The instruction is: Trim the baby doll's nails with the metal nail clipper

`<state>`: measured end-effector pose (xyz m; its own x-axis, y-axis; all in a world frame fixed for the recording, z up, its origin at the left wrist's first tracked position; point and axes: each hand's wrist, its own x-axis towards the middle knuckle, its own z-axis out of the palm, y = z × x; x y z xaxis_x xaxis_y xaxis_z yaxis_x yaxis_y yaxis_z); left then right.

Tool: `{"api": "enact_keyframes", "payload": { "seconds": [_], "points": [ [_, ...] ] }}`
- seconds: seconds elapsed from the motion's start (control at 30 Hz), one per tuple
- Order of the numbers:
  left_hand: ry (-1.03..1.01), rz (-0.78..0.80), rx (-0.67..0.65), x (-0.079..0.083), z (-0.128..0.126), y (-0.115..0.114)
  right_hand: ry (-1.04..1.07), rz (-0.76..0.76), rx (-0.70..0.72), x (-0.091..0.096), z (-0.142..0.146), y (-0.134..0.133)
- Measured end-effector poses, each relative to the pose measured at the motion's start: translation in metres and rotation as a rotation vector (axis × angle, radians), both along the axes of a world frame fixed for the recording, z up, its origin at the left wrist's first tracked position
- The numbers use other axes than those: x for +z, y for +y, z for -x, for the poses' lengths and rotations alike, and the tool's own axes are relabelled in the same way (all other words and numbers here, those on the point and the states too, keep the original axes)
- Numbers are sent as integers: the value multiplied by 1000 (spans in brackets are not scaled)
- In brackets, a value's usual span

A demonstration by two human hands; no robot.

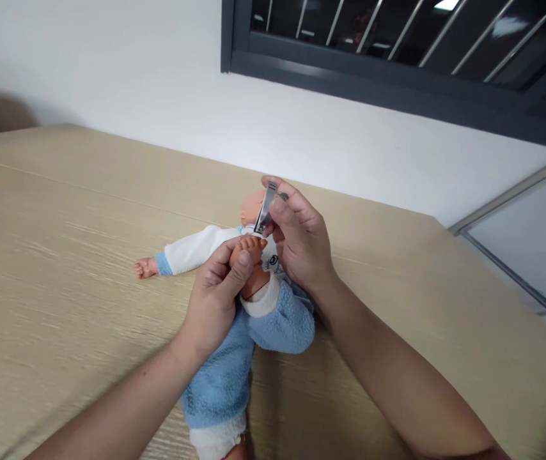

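Observation:
A baby doll (225, 367) in a blue and white fleece outfit lies on its back on the table. One of its legs is bent up, and my left hand (218, 291) is closed around that bare foot (249, 252), thumb on the sole side. Between the fingers and thumb of my right hand (299, 236) is a silver nail clipper (266, 206), its jaw end pointing down at the toes. Whether the jaws touch a toe I cannot tell. Much of the doll's head (251, 207) is hidden behind my right hand and the clipper.
The pale wood-grain table (85, 287) spreads out on both sides, with a seam across it. Behind it stands a white wall (133, 83) with a dark-framed barred window (373, 64). A metal-edged panel (527, 236) is at the right. The doll's outstretched arm (191, 249) reaches left.

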<state>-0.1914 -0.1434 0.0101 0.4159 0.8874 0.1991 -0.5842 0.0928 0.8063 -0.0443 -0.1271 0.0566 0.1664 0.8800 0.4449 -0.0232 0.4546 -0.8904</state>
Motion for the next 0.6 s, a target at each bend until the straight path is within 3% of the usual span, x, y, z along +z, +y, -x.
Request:
{"api": "enact_keyframes", "payload": {
  "seconds": [0.33, 0.6],
  "points": [
    [7, 26, -85, 0, -1, -1, -30, -3, 101, 2, -1, -2],
    [9, 18, -72, -1, 0, 0, 2, 38, 37, 2, -2, 0]
  ]
}}
